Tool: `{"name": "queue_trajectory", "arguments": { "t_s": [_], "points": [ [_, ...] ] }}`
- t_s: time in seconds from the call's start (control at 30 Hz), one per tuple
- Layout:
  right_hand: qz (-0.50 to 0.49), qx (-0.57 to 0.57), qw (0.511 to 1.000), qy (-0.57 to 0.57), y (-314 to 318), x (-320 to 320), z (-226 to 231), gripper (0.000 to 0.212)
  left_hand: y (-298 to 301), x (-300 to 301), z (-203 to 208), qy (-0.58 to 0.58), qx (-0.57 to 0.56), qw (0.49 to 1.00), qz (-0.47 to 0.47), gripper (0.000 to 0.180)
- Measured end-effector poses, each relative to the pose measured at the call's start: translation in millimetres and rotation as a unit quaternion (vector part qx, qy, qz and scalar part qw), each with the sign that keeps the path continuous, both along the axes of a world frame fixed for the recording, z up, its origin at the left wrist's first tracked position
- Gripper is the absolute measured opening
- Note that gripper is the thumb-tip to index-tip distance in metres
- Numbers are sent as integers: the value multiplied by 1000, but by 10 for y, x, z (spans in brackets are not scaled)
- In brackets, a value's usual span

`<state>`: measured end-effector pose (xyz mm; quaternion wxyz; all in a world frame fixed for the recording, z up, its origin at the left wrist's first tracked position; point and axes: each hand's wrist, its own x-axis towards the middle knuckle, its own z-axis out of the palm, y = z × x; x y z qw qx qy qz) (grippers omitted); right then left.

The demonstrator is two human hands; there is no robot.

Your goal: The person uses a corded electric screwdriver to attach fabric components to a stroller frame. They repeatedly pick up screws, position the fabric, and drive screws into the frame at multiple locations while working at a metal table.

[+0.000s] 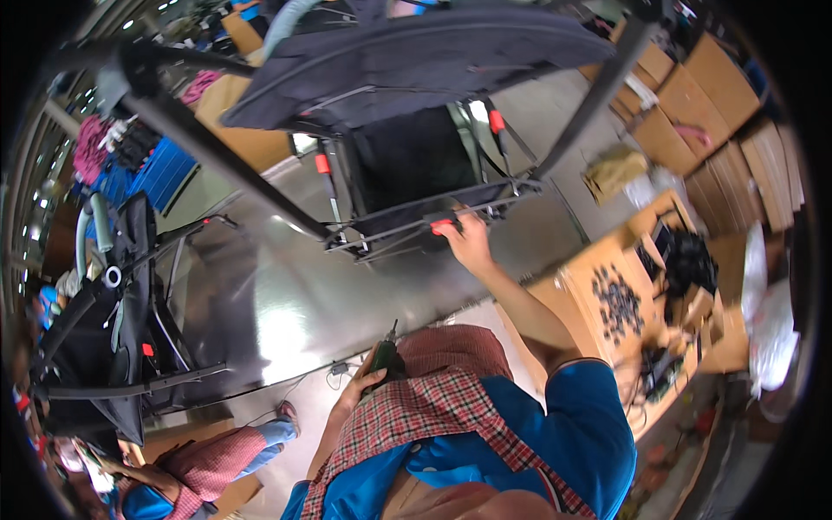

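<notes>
A stroller frame with dark grey tubes and a black fabric seat [412, 156] stands on a shiny metal table [286, 286]. My right hand [469, 243] reaches forward to its near crossbar. The fingers curl around a small black piece with a red part [442, 227], my thumb pressed by the red. Low in front of my checked apron, my left hand [357, 387] is closed around a dark green electric screwdriver [386, 355]. Its bit points up, apart from the frame. Red-tipped struts [323, 165] show on both sides of the seat.
Another black stroller frame [121, 338] stands on the left, with a co-worker in a red apron [204, 468] below it. At right, a cardboard-topped bench [572, 286] holds many small dark parts [617, 303] and black bundles. Cardboard boxes [715, 87] are stacked beyond it.
</notes>
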<state>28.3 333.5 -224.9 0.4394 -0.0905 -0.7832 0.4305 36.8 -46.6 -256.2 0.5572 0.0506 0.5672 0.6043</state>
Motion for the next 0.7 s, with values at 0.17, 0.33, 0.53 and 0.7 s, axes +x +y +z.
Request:
{"name": "queue_trajectory", "arguments": {
  "t_s": [0.17,0.33,0.53,0.7],
  "points": [
    [4,-6,982,-186,-84,582,253,46,140,388,155,-77,34,996,23,88],
    [-70,127,977,-159,429,1646,266,33,343,620,305,-120,43,991,38,94],
    [-293,83,898,-320,1853,3466,-386,19,1008,996,515,-150,45,987,29,89],
    [-239,34,888,-390,2247,4030,-565,11,1390,1202,450,-170,6,985,-11,91]
  ]
}}
